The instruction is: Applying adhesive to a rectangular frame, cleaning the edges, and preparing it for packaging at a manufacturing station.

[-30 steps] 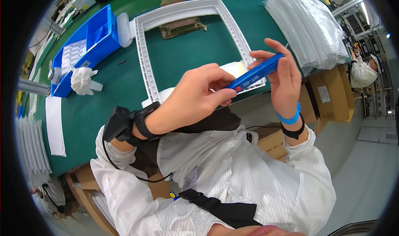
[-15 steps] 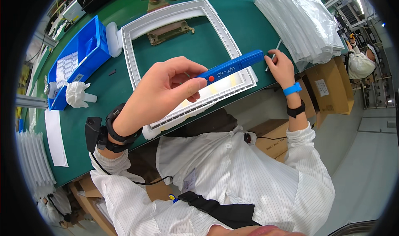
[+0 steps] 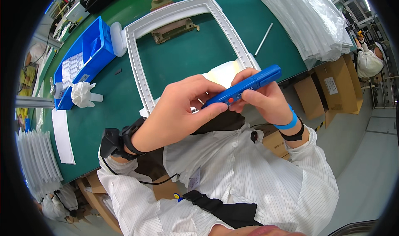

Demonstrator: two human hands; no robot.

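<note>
Since half a second ago the blue pen-shaped tool [image 3: 243,89] has come back toward the chest, and the right hand [image 3: 262,99], then stretched out to its far tip, now sits close against the left hand [image 3: 183,111]. Both hands are closed on the tool: left fingers pinch its lower end near a red button, right fingers wrap its middle, hiding part of the barrel. It hangs above the near edge of the green table [image 3: 104,111], over a corner of the white rectangular frame [image 3: 137,66], whose near side the hands cover. A blue bin [image 3: 89,49] with a white printed sheet stands at left; brown cardboard boxes [image 3: 320,92] with pale labels sit below the table edge at right.
</note>
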